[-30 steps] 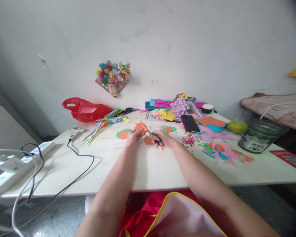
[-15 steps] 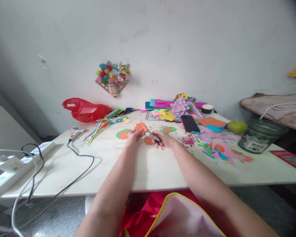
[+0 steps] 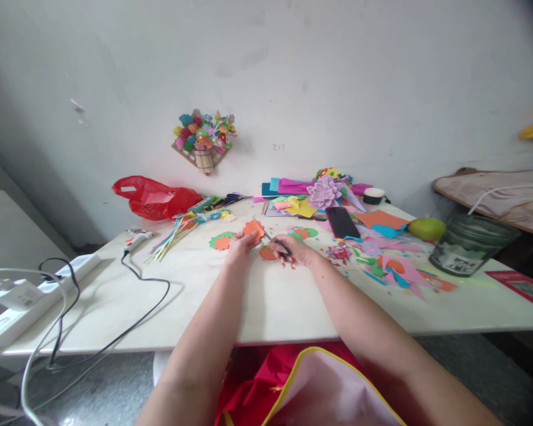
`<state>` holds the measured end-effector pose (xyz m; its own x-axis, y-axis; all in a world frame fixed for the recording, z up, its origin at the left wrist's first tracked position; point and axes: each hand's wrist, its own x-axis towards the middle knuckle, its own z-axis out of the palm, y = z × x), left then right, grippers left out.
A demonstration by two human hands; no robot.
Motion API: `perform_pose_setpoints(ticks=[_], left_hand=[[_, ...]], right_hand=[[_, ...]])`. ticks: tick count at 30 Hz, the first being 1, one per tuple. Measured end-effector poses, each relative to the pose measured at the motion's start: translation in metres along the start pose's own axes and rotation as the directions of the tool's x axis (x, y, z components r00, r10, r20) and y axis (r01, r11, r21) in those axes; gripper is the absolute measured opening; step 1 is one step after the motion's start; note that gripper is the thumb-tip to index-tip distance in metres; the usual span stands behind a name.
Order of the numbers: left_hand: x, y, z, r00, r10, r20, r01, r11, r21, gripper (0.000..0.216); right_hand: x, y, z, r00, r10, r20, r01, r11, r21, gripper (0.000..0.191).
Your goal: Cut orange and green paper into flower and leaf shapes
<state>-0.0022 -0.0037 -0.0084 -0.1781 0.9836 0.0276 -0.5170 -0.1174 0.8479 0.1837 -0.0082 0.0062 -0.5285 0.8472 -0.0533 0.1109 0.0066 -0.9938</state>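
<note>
My left hand (image 3: 238, 244) pinches an orange paper flower shape (image 3: 253, 228) a little above the white table (image 3: 266, 299). My right hand (image 3: 294, 249) is closed round the dark handles of small scissors (image 3: 272, 239), whose blades point up-left into the orange paper. An orange paper scrap (image 3: 266, 253) lies on the table between my hands. A green and orange paper flower (image 3: 221, 241) lies just left of my left hand.
Coloured paper sheets (image 3: 293, 195), a lilac paper flower (image 3: 324, 192), a phone (image 3: 341, 222) and paper scraps (image 3: 395, 266) cover the right. A green fruit (image 3: 426, 228) and glass jar (image 3: 468, 242) stand far right. Sticks (image 3: 173, 234), a glue gun (image 3: 135, 238), its cable (image 3: 142, 302), a red bag (image 3: 153, 198) and a power strip (image 3: 26, 299) lie left.
</note>
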Motion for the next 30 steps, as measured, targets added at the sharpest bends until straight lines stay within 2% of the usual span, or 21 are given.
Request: perform_pose_setpoints(ticks=[21, 30], left_hand=[[-0.0005, -0.0002, -0.0018, 1.0, -0.003, 0.009, 0.003, 0.999, 0.045, 0.022], [-0.0015, 0.0006, -0.0011, 1.0, 0.004, 0.024, -0.005, 0.999, 0.038, 0.015]], right_hand=[[0.0067, 0.0085, -0.0028, 0.998, -0.057, 0.011, 0.056, 0.998, 0.035, 0.028], [0.0073, 0.0085, -0.0031, 0.997, -0.075, 0.012, 0.074, 0.996, 0.04, 0.032]])
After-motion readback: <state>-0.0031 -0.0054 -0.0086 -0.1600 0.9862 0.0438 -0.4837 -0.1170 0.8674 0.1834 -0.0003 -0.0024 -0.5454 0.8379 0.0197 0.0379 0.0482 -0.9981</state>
